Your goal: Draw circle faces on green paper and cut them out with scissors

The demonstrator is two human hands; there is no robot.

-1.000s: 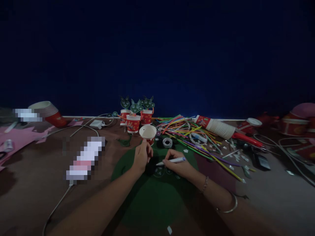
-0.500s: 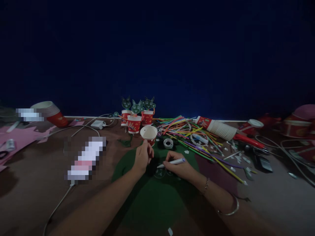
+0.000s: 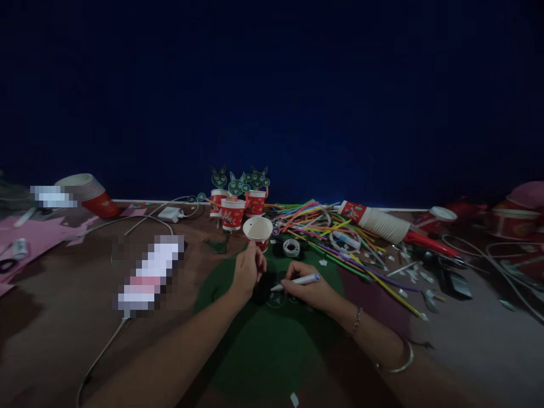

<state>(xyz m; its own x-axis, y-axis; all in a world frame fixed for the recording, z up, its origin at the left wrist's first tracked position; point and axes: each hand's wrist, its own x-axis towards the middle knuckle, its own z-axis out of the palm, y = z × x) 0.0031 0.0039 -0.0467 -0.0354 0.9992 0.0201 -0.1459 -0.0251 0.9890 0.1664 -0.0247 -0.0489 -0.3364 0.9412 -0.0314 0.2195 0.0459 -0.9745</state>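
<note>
Green sheet (image 3: 263, 351), open toward its near edge: right hand (image 3: 308, 289) grips a white pen (image 3: 298, 280), left hand (image 3: 246, 273) curled, hold unclear

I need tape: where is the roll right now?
In the head view the tape roll lies just right of centre, beyond the right hand, between the lone paper cup and the straws.

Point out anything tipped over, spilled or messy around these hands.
The left cup stack and right cup stack lie tipped on their sides. Coloured straws sprawl in a loose heap, with paper scraps strewn beside them. The right hand grips a pen.
</note>
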